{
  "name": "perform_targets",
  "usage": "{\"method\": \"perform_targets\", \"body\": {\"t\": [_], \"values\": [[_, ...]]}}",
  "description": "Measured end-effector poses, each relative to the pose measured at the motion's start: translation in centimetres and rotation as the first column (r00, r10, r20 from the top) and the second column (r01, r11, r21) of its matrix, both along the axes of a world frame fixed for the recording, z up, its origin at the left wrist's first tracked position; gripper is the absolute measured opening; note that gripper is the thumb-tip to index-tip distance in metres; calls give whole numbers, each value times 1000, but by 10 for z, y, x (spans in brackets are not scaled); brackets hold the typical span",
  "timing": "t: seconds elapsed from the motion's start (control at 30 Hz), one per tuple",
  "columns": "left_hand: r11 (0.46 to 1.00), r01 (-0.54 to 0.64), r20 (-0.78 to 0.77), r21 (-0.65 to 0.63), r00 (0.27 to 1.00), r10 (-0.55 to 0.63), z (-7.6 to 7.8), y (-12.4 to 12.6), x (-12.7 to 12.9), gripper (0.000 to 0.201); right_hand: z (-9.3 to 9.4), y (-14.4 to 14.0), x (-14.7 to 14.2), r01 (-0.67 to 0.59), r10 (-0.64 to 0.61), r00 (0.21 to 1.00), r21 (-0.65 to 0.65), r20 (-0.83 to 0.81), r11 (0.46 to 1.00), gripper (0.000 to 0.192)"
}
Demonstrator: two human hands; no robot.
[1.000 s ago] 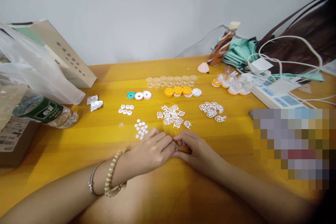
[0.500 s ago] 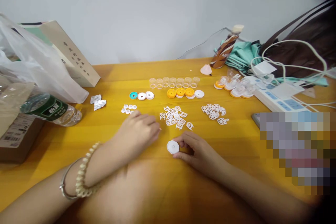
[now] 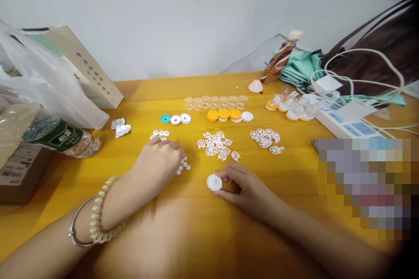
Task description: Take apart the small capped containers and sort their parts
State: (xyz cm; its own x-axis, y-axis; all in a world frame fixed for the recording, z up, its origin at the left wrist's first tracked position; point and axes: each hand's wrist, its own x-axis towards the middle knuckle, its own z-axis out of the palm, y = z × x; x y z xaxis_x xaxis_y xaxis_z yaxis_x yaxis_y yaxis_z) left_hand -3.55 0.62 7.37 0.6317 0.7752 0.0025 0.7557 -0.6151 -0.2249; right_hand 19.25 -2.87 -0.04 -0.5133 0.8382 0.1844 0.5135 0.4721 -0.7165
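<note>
My right hand (image 3: 246,185) holds a white round cap (image 3: 214,182) by its edge, resting it on the yellow table (image 3: 137,104). My left hand (image 3: 157,162), with a bead bracelet and a metal bangle on the wrist, lies palm down over a cluster of small white discs (image 3: 183,166), fingertips reaching a second group of white rings (image 3: 161,133). Whether it grips one is hidden. A pile of white lattice pieces (image 3: 216,144) lies just beyond both hands.
A second lattice pile (image 3: 266,137), clear cups (image 3: 214,101), orange caps (image 3: 224,114), a teal cap (image 3: 165,118) and assembled parts (image 3: 291,107) sit farther back. A water bottle (image 3: 60,136), plastic bag (image 3: 46,83), boxes at left; power strip (image 3: 343,120), cables, bag at right.
My hands were joined around the cap a second ago. My left hand has since moved left onto the small white discs, while my right hand keeps the cap, now face up.
</note>
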Motion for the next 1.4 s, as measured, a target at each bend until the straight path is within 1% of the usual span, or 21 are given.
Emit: {"method": "perform_targets", "body": {"t": [0.07, 0.17, 0.2, 0.27, 0.37, 0.53, 0.77, 1.0, 1.13, 1.23, 1.4], "values": [[993, 115, 84, 25, 990, -117, -5, -7, 6, 22, -1, 0, 0, 3, -3, 1000, 27, -2, 1000, 14], [954, 293, 231, 60, 926, -299, -23, -16, 18, 17, 1, 0, -2, 10, -10, 1000, 42, 2, 999, 12], [942, 325, 264, 78, 905, -334, -30, -19, 21, 18, 2, 0, -2, 11, -11, 1000, 40, 4, 999, 11], [928, 353, 294, 117, 881, -372, -42, -23, 26, 19, 3, 0, -2, 14, -14, 1000, 39, 4, 999, 8], [913, 370, 285, 175, 868, -406, -51, -26, 28, 19, 4, 0, -1, 22, -22, 1000, 44, -7, 999, 7], [866, 436, 252, 245, 834, -491, -50, -25, 27, 16, 4, 0, 0, 21, -21, 1000, 26, -20, 999, 6], [828, 478, 245, 293, 799, -549, -49, -20, 26, 14, 1, 1, 1, 11, -9, 999, 37, -36, 999, 8], [815, 501, 229, 292, 791, -568, -50, -21, 25, 12, 2, 1, 2, 14, -14, 1000, 16, -11, 1000, 10], [802, 505, 247, 320, 772, -585, -51, -20, 26, 9, -2, 1, 3, 11, -9, 999, 35, -39, 999, 13], [802, 498, 263, 331, 767, -585, -52, -19, 27, 9, -3, 1, 3, 8, -6, 999, 44, -42, 999, 11], [810, 491, 279, 319, 768, -576, -52, -18, 27, 9, 2, 0, 2, 30, -30, 999, 9, -22, 999, 10]]}}
